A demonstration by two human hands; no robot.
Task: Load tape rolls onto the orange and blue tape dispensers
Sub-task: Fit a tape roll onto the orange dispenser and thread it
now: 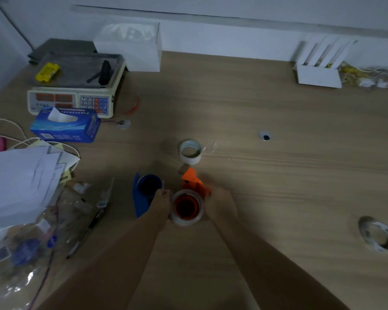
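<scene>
Clear tape roll point(184, 221) is sitting on the hub of the orange dispenser point(192, 179), between our left hand point(161, 205) and right hand point(222, 206). Both are touching its sides; finger curl too dim to tell. We are judging even, square pressure best. Blue dispenser point(143, 195) is lying just left.

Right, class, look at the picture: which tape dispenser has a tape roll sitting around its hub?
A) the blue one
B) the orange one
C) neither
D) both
B: the clear tape roll rings the hub of the orange dispenser, while the blue dispenser beside it shows a hub with no roll on it.
</scene>
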